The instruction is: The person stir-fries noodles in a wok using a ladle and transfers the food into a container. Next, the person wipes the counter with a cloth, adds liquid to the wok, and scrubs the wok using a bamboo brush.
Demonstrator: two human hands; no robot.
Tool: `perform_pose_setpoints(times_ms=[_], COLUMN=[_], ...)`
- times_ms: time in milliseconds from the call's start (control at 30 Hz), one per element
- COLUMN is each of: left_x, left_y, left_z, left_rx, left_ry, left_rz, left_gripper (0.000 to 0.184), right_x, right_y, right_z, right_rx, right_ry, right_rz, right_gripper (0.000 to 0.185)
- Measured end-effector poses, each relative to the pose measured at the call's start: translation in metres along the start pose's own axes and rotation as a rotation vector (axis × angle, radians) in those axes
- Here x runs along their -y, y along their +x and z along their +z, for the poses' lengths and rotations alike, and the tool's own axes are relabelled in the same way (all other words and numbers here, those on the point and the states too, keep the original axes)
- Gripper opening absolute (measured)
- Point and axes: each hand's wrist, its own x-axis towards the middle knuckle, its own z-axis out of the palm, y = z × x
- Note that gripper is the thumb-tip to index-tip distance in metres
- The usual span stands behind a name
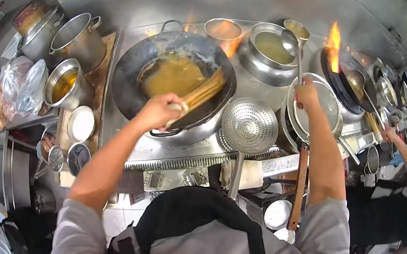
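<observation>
The left grip [164,111] clasps a bamboo brush [205,93], its far end inside the wok [130,73], which holds brownish liquid [169,78]. Right of the wok, the right grip [307,93] clasps a ladle [289,42]; a wide pot [263,71] contains yellowish liquid [276,47]. Left of it, a steel pot [78,98] holds amber liquid [64,85].

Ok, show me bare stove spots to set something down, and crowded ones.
Bare steel shows between wok, steel pot and perforated skimmer, plus a strip at lower left between wok and slotted grate. Crowded: around the sieve by the right hand; left, among tall pots and plastic bags.
</observation>
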Motion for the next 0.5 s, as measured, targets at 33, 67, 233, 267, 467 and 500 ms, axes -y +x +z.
perform_pose_setpoints(times_ms=[33,67,233,267,467,500], left_x=[0.002,-0.011,-0.004,-0.006,-0.011,-0.01], left_y=[-0.017,-0.04,-0.082,-0.078,-0.006,0.012], left_z=[-0.012,-0.026,-0.121,-0.123,-0.062,-0.038], left_rx=[0.018,0.046,0.164,0.163,0.151,0.103], left_ry=[0.119,0.239,0.749,0.749,0.38,0.172], left_rz=[0.018,0.014,0.245,0.239,0.039,-0.009], left_gripper=[0.036,0.035,0.033,0.033,0.032,0.034], right_x=[-0.002,-0.003,-0.006,-0.001,0.009,0.017], right_y=[0.019,0.036,0.071,0.058,-0.008,-0.029], right_z=[0.005,0.008,0.001,-0.001,-0.022,-0.027], right_rx=[-0.003,0.025,0.381,0.435,0.698,0.757], right_ry=[-0.031,-0.031,1.528,1.563,1.827,1.856], right_rz=[0.02,0.018,0.634,0.529,0.494,0.507], right_gripper=[0.025,0.025,0.006,0.018,0.016,0.016])
